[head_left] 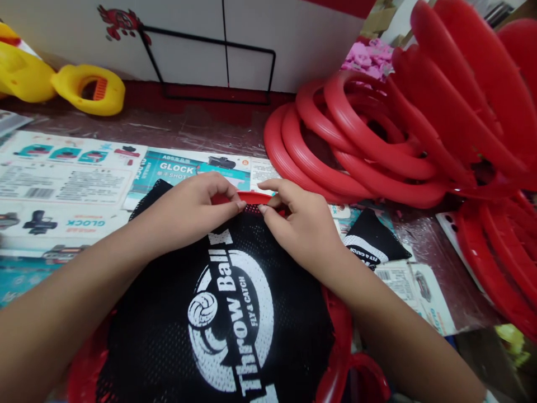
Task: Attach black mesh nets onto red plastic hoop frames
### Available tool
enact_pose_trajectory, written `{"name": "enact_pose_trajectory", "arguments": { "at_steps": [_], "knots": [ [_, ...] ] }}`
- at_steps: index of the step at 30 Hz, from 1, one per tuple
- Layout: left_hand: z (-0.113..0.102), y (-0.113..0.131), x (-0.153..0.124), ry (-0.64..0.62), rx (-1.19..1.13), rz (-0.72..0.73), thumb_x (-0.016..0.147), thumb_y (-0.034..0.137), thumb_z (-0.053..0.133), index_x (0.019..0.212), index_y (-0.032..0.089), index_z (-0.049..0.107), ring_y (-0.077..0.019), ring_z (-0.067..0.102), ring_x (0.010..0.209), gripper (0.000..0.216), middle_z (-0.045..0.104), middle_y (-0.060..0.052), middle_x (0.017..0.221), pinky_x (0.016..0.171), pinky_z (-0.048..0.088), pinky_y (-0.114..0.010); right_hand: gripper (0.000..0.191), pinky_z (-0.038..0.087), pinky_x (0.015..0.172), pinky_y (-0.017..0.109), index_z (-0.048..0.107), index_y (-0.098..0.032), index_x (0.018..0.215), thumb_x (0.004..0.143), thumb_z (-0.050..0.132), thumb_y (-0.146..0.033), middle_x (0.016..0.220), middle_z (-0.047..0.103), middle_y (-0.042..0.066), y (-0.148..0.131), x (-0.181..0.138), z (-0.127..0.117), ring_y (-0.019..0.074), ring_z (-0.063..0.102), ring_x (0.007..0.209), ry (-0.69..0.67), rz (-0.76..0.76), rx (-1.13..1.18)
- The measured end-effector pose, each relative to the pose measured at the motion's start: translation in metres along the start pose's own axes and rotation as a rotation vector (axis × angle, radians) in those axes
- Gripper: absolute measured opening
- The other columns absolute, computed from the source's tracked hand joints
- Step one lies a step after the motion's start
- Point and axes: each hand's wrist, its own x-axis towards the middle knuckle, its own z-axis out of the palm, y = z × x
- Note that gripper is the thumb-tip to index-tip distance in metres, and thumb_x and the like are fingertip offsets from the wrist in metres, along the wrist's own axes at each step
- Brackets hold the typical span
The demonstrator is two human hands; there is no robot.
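A black mesh cloth [168, 313] with white "Throw Ball" print lies across a red plastic ring [339, 336], whose rim shows at both sides and at the far edge. At that far edge, my left hand [197, 210] pinches the cloth's border against the rim between thumb and fingers. Close beside it on the right, my right hand [300, 224] has its thumb and a finger closed on the same border, with the index finger raised. The fingertips hide how the cloth meets the rim there.
Red rings [319, 162] lie piled at the back right, with red discs [470, 101] stacked beside them. Another black printed cloth [373, 240] lies right. Yellow plastic toys [90, 89] sit back left. A white box [268, 45] and black wire frame [210, 40] stand behind printed cardboard [71, 173].
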Motion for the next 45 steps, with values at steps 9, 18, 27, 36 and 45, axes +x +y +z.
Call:
{"name": "enact_pose_trajectory", "arguments": {
  "at_steps": [9,18,27,36,45],
  "knots": [
    [0.005,0.006,0.002,0.047,0.105,-0.014,0.078,0.047,0.054,0.070,0.021,0.060,-0.0191,0.051,0.069,0.028,0.057,-0.003,0.076,0.064,0.039,-0.035,0.042,0.043,0.072,0.026,0.065,-0.018,0.120,0.083,0.049,-0.008,0.070,0.063,-0.003,-0.003,0.004,0.004,0.0137,0.055,0.062,-0.007,0.022,-0.029],
    [0.004,0.011,0.002,0.087,0.197,0.062,0.078,0.042,0.054,0.061,0.022,0.057,-0.0212,0.052,0.072,0.027,0.056,-0.004,0.075,0.068,0.040,-0.037,0.041,0.043,0.074,0.029,0.065,-0.019,0.123,0.085,0.052,-0.009,0.076,0.068,0.000,-0.007,-0.002,-0.005,0.0161,0.060,0.067,0.054,0.034,-0.095],
    [0.006,0.007,0.002,0.064,0.153,0.039,0.078,0.044,0.053,0.062,0.021,0.058,-0.0199,0.053,0.072,0.028,0.056,-0.003,0.076,0.070,0.042,-0.038,0.036,0.043,0.062,0.024,0.064,-0.016,0.112,0.078,0.062,-0.006,0.065,0.063,-0.006,0.005,0.007,-0.017,0.0107,0.056,0.057,-0.076,0.227,0.167],
    [0.005,0.006,0.002,0.056,0.165,0.015,0.078,0.047,0.053,0.061,0.022,0.059,-0.0203,0.053,0.070,0.031,0.057,-0.003,0.074,0.064,0.038,-0.038,0.034,0.041,0.063,0.024,0.061,-0.015,0.111,0.079,0.063,-0.006,0.068,0.062,-0.006,0.010,0.010,-0.013,0.0095,0.054,0.057,-0.080,0.245,0.265],
    [0.006,0.009,0.002,0.089,0.211,-0.003,0.076,0.049,0.051,0.057,0.023,0.057,-0.0227,0.053,0.069,0.033,0.059,-0.005,0.073,0.064,0.038,-0.040,0.034,0.041,0.066,0.026,0.063,-0.017,0.108,0.077,0.062,-0.006,0.069,0.064,-0.005,0.012,0.011,-0.006,0.0121,0.057,0.062,-0.036,0.229,0.173]
  ]
}}
